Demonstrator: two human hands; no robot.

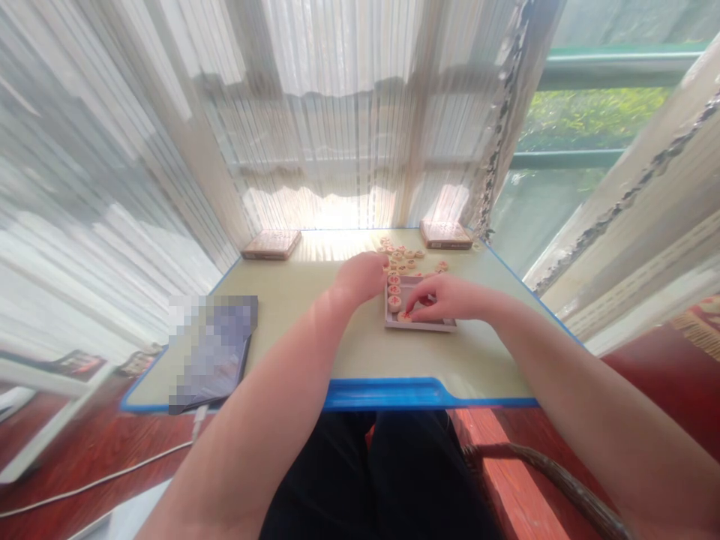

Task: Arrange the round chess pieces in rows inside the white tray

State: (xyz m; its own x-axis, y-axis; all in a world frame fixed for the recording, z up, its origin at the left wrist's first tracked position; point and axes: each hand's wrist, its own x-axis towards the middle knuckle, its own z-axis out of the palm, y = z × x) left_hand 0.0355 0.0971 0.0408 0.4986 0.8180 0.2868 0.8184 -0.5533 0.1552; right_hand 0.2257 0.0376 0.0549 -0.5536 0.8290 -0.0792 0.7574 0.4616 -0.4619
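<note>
A shallow white box tray (421, 326) lies on the table, with a column of round Chinese chess pieces (394, 289) with red characters along its left side. My right hand (442, 298) reaches into the tray, thumb and fingers pinched at a chess piece (403, 316) in the near left part. Just beyond the tray's far left corner is my left hand (363, 276), its fingers curled beside the loose pieces. Whatever those fingers hold is hidden from me. Loose chess pieces (400, 252) lie scattered beyond the tray.
The pale table (292, 330) has a blue edge. Flat boxes stand at the back left (272, 244) and back right (446, 235). A tablet-like device (219, 352), partly pixelated, lies at the left with a white cable (112, 480). Sheer curtains (349, 135) hang behind.
</note>
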